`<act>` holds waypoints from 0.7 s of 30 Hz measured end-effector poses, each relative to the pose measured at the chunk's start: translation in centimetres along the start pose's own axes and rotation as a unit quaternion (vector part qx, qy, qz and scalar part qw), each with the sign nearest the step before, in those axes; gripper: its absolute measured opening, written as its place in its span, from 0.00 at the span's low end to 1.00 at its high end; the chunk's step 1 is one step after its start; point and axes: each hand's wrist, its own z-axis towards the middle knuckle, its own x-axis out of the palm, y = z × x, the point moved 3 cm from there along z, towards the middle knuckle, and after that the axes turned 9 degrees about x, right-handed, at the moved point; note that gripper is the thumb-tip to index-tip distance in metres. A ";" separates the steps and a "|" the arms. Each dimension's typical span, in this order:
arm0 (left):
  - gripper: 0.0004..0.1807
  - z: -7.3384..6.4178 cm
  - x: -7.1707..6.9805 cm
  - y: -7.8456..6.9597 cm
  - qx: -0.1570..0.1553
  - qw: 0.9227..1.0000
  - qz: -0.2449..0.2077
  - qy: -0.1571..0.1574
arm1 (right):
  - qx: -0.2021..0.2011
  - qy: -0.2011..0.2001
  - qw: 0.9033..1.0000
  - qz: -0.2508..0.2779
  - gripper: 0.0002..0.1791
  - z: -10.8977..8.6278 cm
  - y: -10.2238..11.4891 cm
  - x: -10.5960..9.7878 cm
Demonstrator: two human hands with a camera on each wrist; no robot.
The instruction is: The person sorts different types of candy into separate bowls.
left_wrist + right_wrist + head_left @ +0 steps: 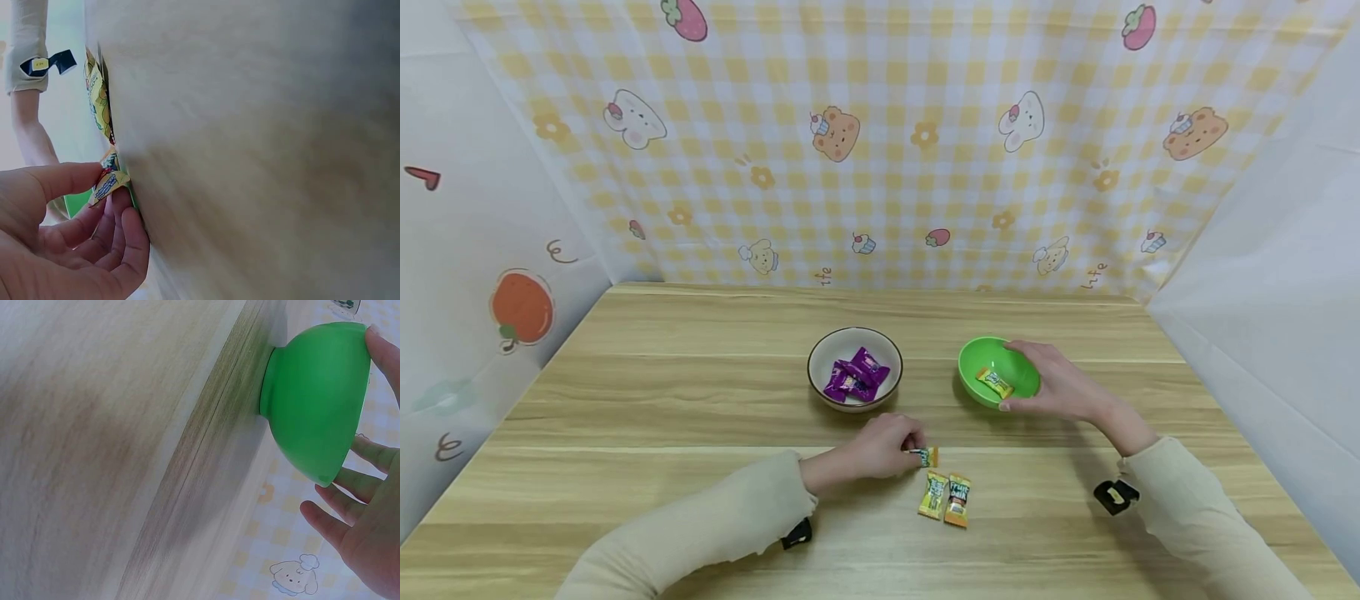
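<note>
My left hand [883, 446] pinches a small yellow-and-orange wrapped candy [929, 457] between thumb and fingers, low over the table. In the left wrist view the held candy [110, 181] shows at the fingertips. Just in front of that hand lie two more candies, a yellow one [932, 495] and an orange-ended one [958, 500]. With thumb and fingers spread across its rim, my right hand [1054, 382] holds a green bowl [973, 392]. Inside the bowl is one yellow candy [995, 382]. The right wrist view shows the bowl's outer wall [319, 400], its foot towards the tabletop.
A cream bowl with a dark rim [814, 385] stands left of the green one. It contains several purple wrapped candies [859, 375]. Behind the wooden table [662, 392] hangs a yellow checked cloth [895, 183], with pale cloth at both sides.
</note>
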 end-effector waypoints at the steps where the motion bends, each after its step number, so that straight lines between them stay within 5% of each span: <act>1: 0.06 0.0 0.0 0.0 -0.002 1.000 -0.002 -0.001 | 0.000 0.000 1.000 0.001 0.50 0.0 0.0 0.0; 14: 0.04 -0.2 -0.5 0.5 -0.025 0.998 -0.052 -0.036 | -0.002 0.000 1.000 0.003 0.49 0.0 0.1 -0.1; 21: 0.04 0.1 -1.3 0.1 -0.059 0.989 -0.129 -0.031 | -0.004 -0.001 1.000 0.004 0.50 0.0 0.2 -0.1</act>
